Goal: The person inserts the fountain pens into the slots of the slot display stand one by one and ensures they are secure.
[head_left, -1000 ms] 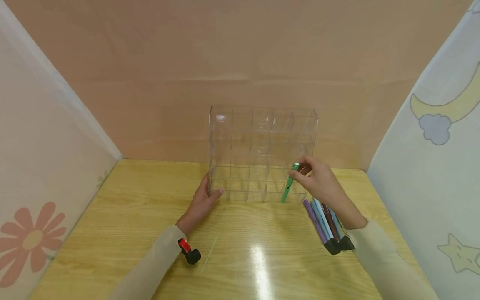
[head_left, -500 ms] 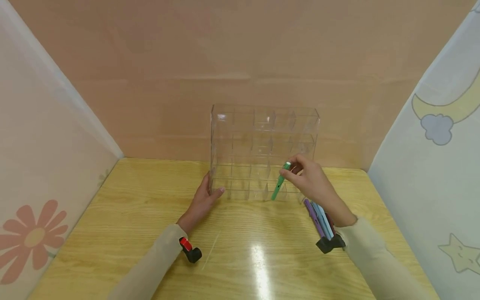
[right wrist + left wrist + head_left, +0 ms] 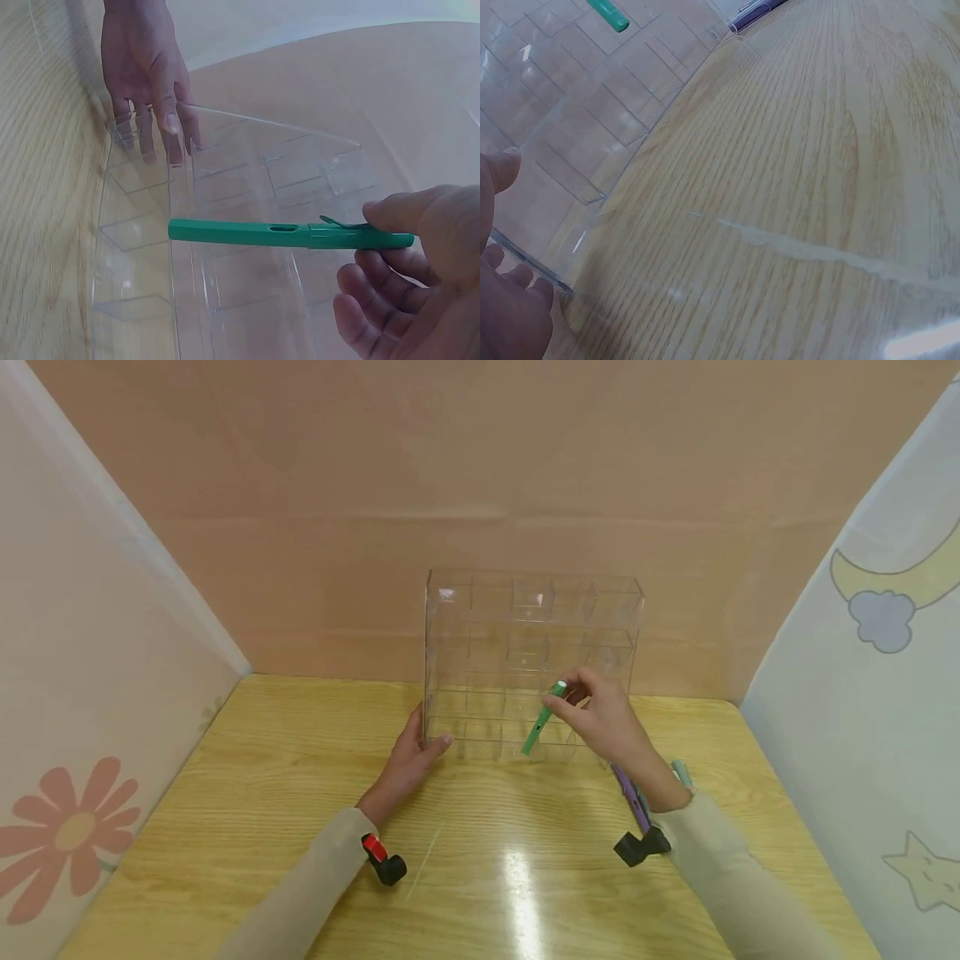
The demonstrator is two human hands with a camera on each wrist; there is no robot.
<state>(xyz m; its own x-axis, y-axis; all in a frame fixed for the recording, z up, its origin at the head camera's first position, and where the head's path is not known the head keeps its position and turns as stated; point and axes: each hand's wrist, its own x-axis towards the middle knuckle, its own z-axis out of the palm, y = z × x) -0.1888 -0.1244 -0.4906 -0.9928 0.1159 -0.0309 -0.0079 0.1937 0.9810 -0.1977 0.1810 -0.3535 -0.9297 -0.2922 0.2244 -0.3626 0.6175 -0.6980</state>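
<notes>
A clear plastic organizer with rows of small compartments [image 3: 525, 622] stands upright on the wooden table. At its lower left side my left hand [image 3: 405, 764] grips the side wall, thumb in front and fingers behind, as the right wrist view shows. Between thumb and fingers, my right hand [image 3: 603, 718] pinches a green pen [image 3: 247, 232] near its clip end. The pen slants before the organizer's lower rows, its free end pointing down and left. From the left wrist view only that green end [image 3: 609, 13] shows, apart from the table.
A purple pen [image 3: 632, 797] and a pale green pen end [image 3: 681, 772] lie on the table at right, partly hidden under my right forearm. A brown backdrop [image 3: 337, 568] rises behind, with patterned cloth walls [image 3: 97, 693] at both sides.
My right hand has moved left with the green pen, along the organizer's front. The forearm now covers more of the pens on the table. My left hand keeps its place on the organizer.
</notes>
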